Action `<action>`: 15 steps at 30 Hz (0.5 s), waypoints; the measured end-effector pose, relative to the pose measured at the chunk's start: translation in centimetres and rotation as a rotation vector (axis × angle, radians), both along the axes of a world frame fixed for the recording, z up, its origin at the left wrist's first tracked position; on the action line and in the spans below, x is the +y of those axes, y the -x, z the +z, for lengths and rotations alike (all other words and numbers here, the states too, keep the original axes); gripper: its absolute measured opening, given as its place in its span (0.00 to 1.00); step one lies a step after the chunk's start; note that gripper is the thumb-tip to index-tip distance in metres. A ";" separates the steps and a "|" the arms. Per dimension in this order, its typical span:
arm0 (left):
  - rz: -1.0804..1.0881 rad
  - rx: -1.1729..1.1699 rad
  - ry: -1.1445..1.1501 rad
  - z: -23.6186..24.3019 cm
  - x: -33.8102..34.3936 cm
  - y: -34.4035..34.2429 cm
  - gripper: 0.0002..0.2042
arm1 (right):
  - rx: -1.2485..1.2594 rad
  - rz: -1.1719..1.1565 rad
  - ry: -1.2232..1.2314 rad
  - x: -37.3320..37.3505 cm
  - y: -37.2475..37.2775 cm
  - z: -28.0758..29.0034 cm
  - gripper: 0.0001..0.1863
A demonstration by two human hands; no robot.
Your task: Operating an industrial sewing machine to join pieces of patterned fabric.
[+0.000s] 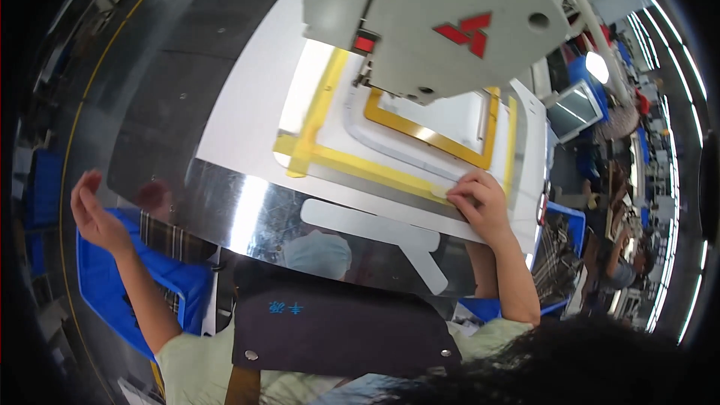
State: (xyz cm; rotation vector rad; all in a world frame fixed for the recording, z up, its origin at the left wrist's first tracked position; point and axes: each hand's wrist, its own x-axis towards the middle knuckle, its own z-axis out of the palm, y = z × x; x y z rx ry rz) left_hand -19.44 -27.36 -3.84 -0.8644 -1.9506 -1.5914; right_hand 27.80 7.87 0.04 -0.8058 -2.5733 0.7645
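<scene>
My right hand (481, 204) rests at the near right part of a white template sheet (244, 116). Its thumb and fingers are pinched together at the edge of a yellow tape strip (375, 168); what is between the fingertips is too small to make out. Further in from the tape, a gold-coloured metal frame (427, 133) sits under the grey head of a sewing machine (465, 26). Off to the left, my left hand (99, 214) is raised beyond the table edge with nothing in it, its fingers loosely bent and the thumb apart.
A shiny metal plate (247, 214) forms the near table edge, with a pale strip (360, 221) on it. Blue bins stand at the left (101, 274) and right (576, 221), with dark plaid cloth inside. A screen (575, 111) and a lit lamp (597, 67) are at the right.
</scene>
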 end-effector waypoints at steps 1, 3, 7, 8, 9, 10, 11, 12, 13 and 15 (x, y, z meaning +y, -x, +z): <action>0.145 -0.053 0.048 -2.2 -3.1 1.0 0.13 | -0.008 -0.011 -0.006 -0.3 0.4 -0.1 0.06; 0.195 -0.176 0.018 -6.9 -7.6 2.7 0.13 | 0.021 -0.003 -0.002 -0.6 0.7 -0.1 0.05; 0.440 -0.411 0.143 -15.4 -12.3 5.1 0.15 | 0.133 -0.003 -0.103 -3.6 1.9 2.6 0.05; 0.451 -0.417 0.097 -17.8 -13.5 5.6 0.15 | 0.152 0.024 -0.107 -4.9 2.6 3.1 0.06; 0.496 -0.514 0.140 -19.6 -12.6 5.4 0.13 | 0.110 0.059 -0.081 -6.3 3.2 3.4 0.07; 0.485 -0.479 0.226 -21.5 -13.1 5.2 0.12 | 0.072 0.102 -0.058 -7.6 3.9 3.5 0.09; 0.502 -0.441 0.373 -22.2 -13.9 4.2 0.12 | 0.106 0.159 -0.030 -8.0 5.0 2.6 0.09; 0.438 -0.505 0.421 -23.7 -14.7 3.1 0.13 | 0.047 0.275 0.001 -8.6 6.0 2.2 0.10; 0.305 -0.630 0.557 -24.2 -13.1 1.7 0.15 | -0.029 0.365 0.015 -8.8 6.8 1.8 0.11; 0.255 -0.529 0.809 -25.2 -11.3 -1.7 0.23 | -0.033 0.405 0.078 -8.8 8.1 2.0 0.13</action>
